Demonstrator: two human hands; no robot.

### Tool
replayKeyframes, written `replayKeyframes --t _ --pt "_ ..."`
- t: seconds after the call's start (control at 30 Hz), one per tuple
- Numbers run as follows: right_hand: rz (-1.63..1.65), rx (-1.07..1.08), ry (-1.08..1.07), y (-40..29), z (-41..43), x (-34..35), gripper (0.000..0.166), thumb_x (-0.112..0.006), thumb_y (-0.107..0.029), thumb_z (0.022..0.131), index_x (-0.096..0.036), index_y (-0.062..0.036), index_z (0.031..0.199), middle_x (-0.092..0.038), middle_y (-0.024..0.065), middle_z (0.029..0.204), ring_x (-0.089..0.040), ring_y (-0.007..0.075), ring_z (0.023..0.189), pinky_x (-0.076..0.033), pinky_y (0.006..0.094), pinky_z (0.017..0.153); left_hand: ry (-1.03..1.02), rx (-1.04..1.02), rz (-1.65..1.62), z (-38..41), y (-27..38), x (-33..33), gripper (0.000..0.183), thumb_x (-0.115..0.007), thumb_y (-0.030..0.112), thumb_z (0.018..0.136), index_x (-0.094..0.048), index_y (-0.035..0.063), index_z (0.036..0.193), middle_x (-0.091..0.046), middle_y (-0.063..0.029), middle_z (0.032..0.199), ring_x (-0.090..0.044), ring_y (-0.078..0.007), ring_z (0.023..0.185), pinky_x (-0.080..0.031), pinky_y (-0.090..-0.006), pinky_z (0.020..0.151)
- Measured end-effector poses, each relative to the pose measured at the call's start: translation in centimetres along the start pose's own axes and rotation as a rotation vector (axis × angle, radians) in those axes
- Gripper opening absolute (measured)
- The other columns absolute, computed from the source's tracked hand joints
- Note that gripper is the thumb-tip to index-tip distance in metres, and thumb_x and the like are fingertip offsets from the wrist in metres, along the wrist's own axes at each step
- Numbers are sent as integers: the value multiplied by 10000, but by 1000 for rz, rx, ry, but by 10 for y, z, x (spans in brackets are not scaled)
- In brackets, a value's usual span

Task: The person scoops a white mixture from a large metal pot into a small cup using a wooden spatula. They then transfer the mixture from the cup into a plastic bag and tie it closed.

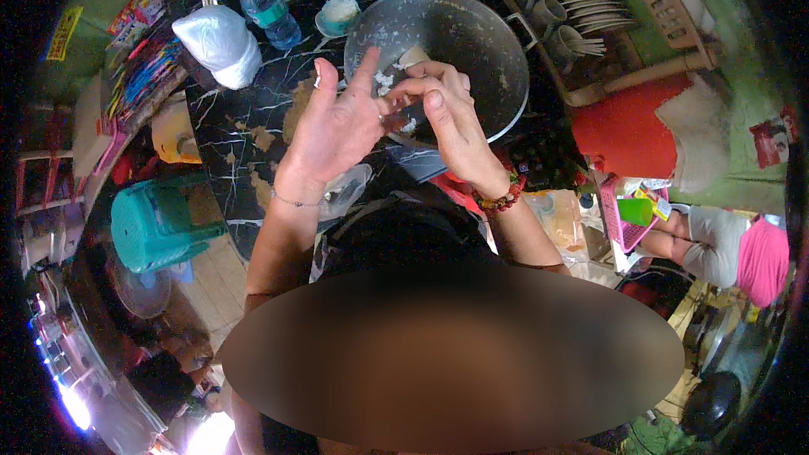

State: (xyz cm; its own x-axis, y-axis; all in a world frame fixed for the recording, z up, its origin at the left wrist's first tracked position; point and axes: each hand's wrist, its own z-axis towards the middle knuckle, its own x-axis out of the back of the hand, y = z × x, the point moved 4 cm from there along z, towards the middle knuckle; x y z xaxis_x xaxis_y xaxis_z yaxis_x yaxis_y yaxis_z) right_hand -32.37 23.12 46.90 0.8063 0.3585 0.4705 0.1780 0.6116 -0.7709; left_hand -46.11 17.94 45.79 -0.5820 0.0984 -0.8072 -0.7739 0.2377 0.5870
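My left hand (pixel 341 129) is turned palm up at the near left of a large metal pot (pixel 499 76), with thumb and index finger spread. A white bit clings to its thumb. Against its other fingers rest the curled fingers of my right hand (pixel 458 123), above the pot's near rim; whether they pinch anything is hidden. White clumps that look like cooked rice (pixel 383 82) lie in the pot behind the hands. Just beyond my right fingers shows a pale flat piece (pixel 414 57), partly covered. Grains stick to the pot's inner wall.
Left of the pot stand a small bowl of white food (pixel 341 11), a water bottle (pixel 270 12) and a white plastic bag (pixel 221 44). A dish rack (pixel 584 85) with plates and mugs borders it right. A teal stool (pixel 158 224) is at left; another person (pixel 714 246) sits at right.
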Motion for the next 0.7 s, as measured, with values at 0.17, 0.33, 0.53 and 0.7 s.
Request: replayKeyframes --t 0.17,0.33,0.53,0.7 --pt "243 -38 -27 7 -2 0 491 -329 -463 983 -642 -87 1017 -546 114 1077 -457 254 1065 -306 414 956 -53 18 -3 -2 -6 8 952 -221 782 833 27 157 1508 -444 -189 1342 -442 -229 1138 -302 -380 962" --pt "855 -388 -73 6 0 0 652 -155 -588 967 -586 -99 964 -507 65 1223 -382 190 1194 -237 357 978 160 -146 339 -2 -5 9 900 -277 743 857 -89 150 1508 -409 -190 1401 -393 -282 1271 -304 -399 1010" --pt "796 -270 -85 -27 8 2 672 -207 -603 960 -543 -51 1147 -566 72 1166 -450 175 1146 -261 351 1006 587 -644 1276 -16 10 -10 809 -383 511 965 -20 5 1483 -259 -261 1456 -285 -349 1322 -179 -430 1105" --pt "939 -362 -97 -20 4 -18 671 -179 -514 1004 -600 1 1097 -591 95 1154 -461 196 1160 -256 354 1059 769 -957 1705 -21 21 -16 741 -430 388 966 -108 -84 1437 -172 -314 1449 -180 -447 1325 -142 -517 1083"
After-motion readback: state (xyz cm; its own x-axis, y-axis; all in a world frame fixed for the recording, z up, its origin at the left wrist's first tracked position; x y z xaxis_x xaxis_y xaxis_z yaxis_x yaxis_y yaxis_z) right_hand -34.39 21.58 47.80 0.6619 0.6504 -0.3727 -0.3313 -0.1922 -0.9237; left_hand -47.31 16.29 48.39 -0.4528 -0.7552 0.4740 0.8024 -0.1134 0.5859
